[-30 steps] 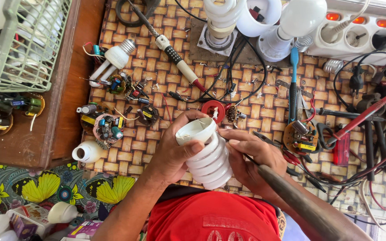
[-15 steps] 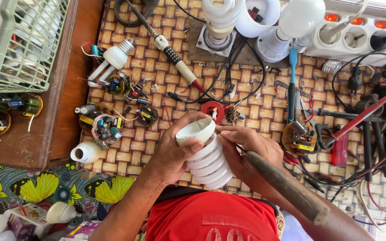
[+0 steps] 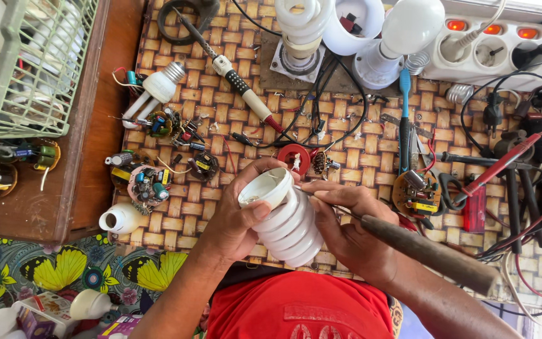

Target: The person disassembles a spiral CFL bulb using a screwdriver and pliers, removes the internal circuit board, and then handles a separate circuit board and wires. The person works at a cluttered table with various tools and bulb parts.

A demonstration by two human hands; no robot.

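Observation:
My left hand grips a white spiral lamp by its open, empty base cup, the spiral tube pointing down toward my red shirt. My right hand rests against the lamp's right side and holds a tool with a brown wooden handle; its thin metal tip reaches the rim of the base cup. Both hands are over the woven mat, near its front edge.
Small circuit boards and a loose white lamp base lie left of my hands. A soldering iron, a red solder spool, a blue toothbrush, lamps, a white power strip and tangled red and black leads crowd the mat. A green wire basket stands far left.
The lamp's base cup has tilted slightly and my right hand has shifted the tool tip closer along its rim; otherwise the hands stay in place.

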